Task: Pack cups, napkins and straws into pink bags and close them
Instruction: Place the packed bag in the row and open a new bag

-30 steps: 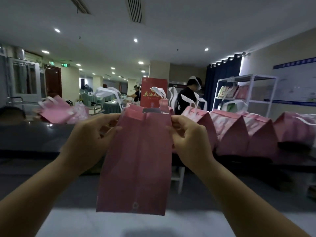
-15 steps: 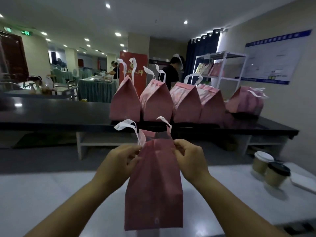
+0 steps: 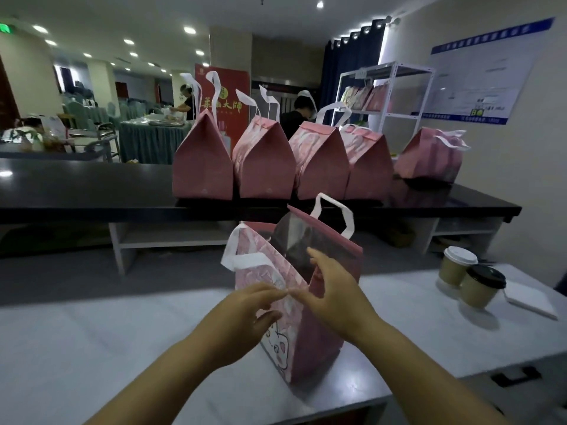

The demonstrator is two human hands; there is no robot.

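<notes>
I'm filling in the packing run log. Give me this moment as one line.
stage: bag opening | open pink bag upright on white table | left hand, right hand at its near edge | two lidded cups unpacked, right

Both our forearms reach forward and converge. Our left hand (image 3: 245, 314) is palm-down, fingers loosely curled, tips pinched together. Our right hand (image 3: 333, 294) is spread, fingers extended forward-left, thumb tip meeting the left fingertips.

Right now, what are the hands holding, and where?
The pink bag, at its near top edge. Left hand pinches it; right hand touches it, grip unclear.
</notes>
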